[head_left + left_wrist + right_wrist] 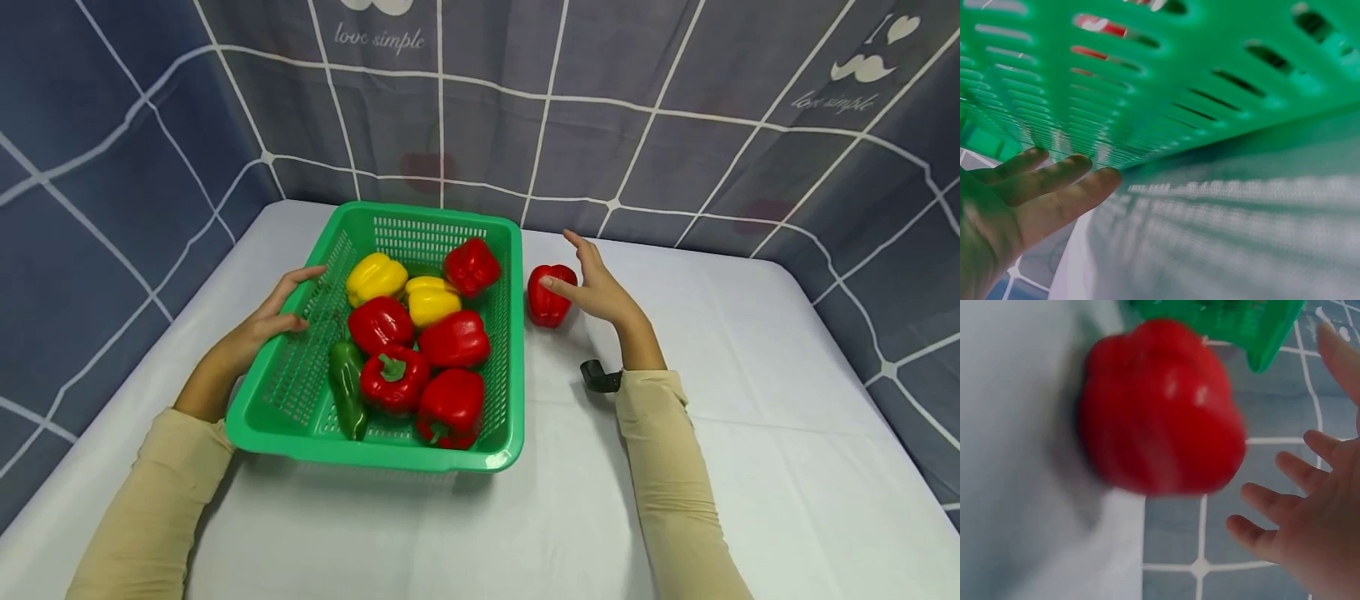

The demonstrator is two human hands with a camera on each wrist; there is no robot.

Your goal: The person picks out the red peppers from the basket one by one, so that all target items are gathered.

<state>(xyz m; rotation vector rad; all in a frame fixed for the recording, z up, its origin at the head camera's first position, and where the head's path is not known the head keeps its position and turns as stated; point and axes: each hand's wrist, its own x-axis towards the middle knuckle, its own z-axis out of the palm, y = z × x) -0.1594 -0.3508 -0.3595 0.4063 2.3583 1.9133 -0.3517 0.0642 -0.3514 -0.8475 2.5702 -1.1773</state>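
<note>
A green plastic basket [420, 460] with slotted walls stands left of the middle of the table. My left hand [272, 321] grips its left rim, thumb and a finger over the edge; in the left wrist view other fingers [1063, 194] extend along the outside. Inside lie several red bell peppers [453, 340], two yellow bell peppers [377, 279] and a long green pepper [347, 390]. Right of the basket, a red bell pepper [543, 307] lies on the cloth. Beside it is my right hand [602, 290], fingers spread, its thumb overlapping that pepper in the head view.
White cloth [750, 375] covers the table. A grey-blue curtain [495, 125] with white grid lines rises behind and at both sides, close to the basket's far edge. A black device [600, 377] sits at my right wrist.
</note>
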